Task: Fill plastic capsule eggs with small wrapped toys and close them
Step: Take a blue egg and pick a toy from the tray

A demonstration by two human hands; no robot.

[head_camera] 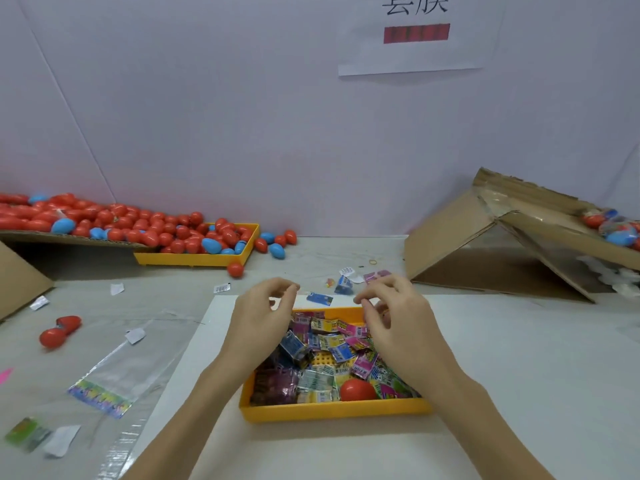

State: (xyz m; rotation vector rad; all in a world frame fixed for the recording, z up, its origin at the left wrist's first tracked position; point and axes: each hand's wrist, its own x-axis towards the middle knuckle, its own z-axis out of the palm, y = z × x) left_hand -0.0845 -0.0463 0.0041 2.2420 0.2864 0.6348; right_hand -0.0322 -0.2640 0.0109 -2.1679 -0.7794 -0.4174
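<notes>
Wrapped toys fill the yellow tray under both hands; left hand and right hand hover with fingers loosely curled, seemingly empty; best pinch one packet cleanly.

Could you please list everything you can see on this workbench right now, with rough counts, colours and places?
Near tray: one, yellow, centre front.
Wrapped toys: many, multicoloured, in near tray.
Red egg: one, in near tray.
Far tray: one, yellow, back left.
Capsule eggs: many, red, a few blue, filling far tray and cardboard behind.
Open egg: one, red, left.
Clear bag: one, printed strip, front left.
Cardboard box: one, brown, right.
Wall sign: one, white.
Left hand: fingers curled above tray.
Right hand: same; contents unclear.
</notes>
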